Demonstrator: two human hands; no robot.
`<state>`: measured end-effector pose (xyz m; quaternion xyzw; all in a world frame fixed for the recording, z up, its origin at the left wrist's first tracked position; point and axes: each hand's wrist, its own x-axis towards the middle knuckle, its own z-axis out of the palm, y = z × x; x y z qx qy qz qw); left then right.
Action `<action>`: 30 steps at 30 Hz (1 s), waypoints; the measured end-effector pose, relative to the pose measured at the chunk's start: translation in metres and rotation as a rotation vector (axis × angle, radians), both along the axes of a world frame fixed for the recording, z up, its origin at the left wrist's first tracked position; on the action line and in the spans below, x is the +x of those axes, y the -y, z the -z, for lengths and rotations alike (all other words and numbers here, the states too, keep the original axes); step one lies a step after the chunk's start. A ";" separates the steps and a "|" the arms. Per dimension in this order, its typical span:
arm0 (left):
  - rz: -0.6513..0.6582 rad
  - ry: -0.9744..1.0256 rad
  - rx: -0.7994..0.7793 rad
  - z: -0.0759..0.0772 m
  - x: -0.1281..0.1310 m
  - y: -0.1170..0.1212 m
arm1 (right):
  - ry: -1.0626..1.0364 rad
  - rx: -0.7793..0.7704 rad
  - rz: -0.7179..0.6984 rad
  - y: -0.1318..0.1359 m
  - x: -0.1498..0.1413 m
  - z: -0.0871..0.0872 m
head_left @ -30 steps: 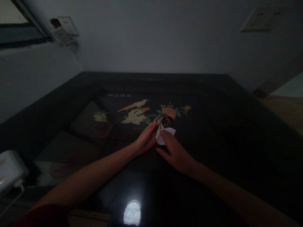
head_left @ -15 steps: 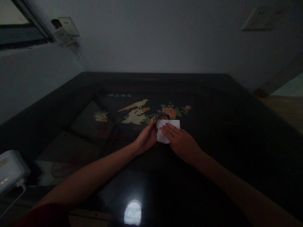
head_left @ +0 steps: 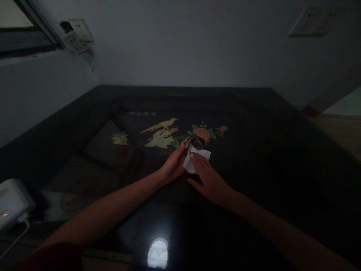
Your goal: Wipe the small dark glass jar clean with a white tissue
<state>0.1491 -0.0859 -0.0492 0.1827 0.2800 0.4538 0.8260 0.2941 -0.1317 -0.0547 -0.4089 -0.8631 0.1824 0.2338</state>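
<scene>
In the middle of the view my left hand (head_left: 174, 164) is closed around the near left side of a dark, shiny looped band (head_left: 194, 138), which looks like a metal watch band. A small white cloth (head_left: 190, 164) lies against the band's near side and covers part of it. My right hand (head_left: 210, 180) presses the cloth there with its fingertips, the fingers together and the thumb held apart below. Both hands are over a glossy black tabletop (head_left: 239, 226). Dim light hides the band's details.
A bird-and-flower picture (head_left: 162, 137) decorates the tabletop beyond my hands. At the left edge stands a white device (head_left: 14, 201) with a cable. Sockets (head_left: 313, 20) are on the wall behind, and others (head_left: 80, 30) at the left corner.
My right hand has slid a little down and its thumb has come away from the cloth. The cloth has crumpled and shifted down-left, so more of the band shows.
</scene>
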 end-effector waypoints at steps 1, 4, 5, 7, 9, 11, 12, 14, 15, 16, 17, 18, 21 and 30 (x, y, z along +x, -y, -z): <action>-0.010 -0.008 0.009 0.000 0.000 0.001 | -0.065 -0.035 -0.009 0.002 -0.001 0.001; -0.032 -0.032 0.044 0.001 0.001 0.003 | -0.200 -0.130 -0.011 0.006 -0.003 0.004; -0.034 -0.037 0.057 0.002 0.001 0.003 | -0.220 -0.150 -0.006 0.008 -0.003 0.005; -0.031 -0.039 0.074 0.002 0.001 0.004 | -0.226 -0.155 0.001 0.009 -0.004 0.006; -0.028 -0.037 0.069 0.003 0.001 0.004 | -0.210 -0.113 0.004 0.008 -0.004 0.006; -0.020 -0.029 0.044 0.003 0.000 0.003 | -0.170 -0.058 0.014 0.006 -0.004 0.003; -0.013 -0.023 0.033 0.003 0.000 0.003 | -0.137 -0.033 0.021 0.004 -0.003 0.001; 0.008 -0.007 0.026 0.003 0.000 0.002 | -0.045 0.011 0.038 0.001 -0.001 -0.005; 0.019 0.001 0.029 0.003 0.000 0.001 | 0.010 0.032 0.044 -0.001 0.001 -0.008; 0.026 0.008 0.035 0.004 0.000 0.001 | 0.068 0.058 0.045 -0.004 0.003 -0.012; 0.032 0.013 0.039 0.005 0.000 0.000 | 0.131 0.083 0.043 -0.006 0.006 -0.015; 0.036 0.016 0.042 0.006 0.000 0.000 | 0.195 0.113 0.044 -0.008 0.008 -0.018; 0.033 0.028 0.054 0.008 0.001 -0.002 | 0.369 0.232 0.045 -0.012 0.016 -0.024; 0.041 0.021 0.116 0.012 0.001 -0.002 | 0.444 0.336 0.063 -0.013 0.018 -0.023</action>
